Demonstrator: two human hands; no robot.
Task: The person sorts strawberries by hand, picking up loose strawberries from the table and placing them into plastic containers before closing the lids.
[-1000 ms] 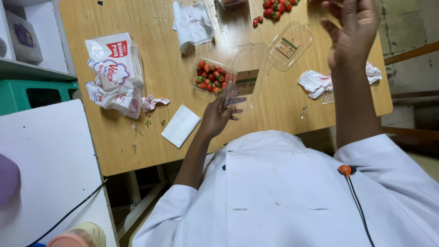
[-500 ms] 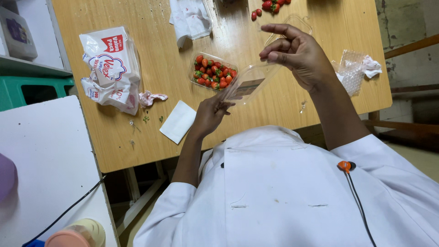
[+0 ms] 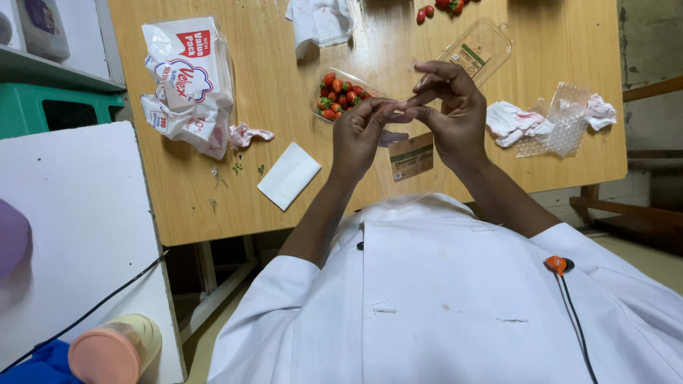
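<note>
Left hand [image 3: 359, 135]: raised over the table edge, back to camera, fingers curled, tips meeting the other hand | Right hand [image 3: 452, 114]: raised alongside, thumb and forefinger pinched, remaining fingers arched above | Forearms: bare, converging from white sleeves | Contact: fingertips touching

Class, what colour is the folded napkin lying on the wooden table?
White: the folded napkin shows best in the head view.

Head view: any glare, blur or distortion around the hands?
Head view: light soft and even, shadows faint; left hand and right hand sharp, no motion blur; clear plastic lid hard to make out except its label; table edges bow slightly, wide-angle.
</note>
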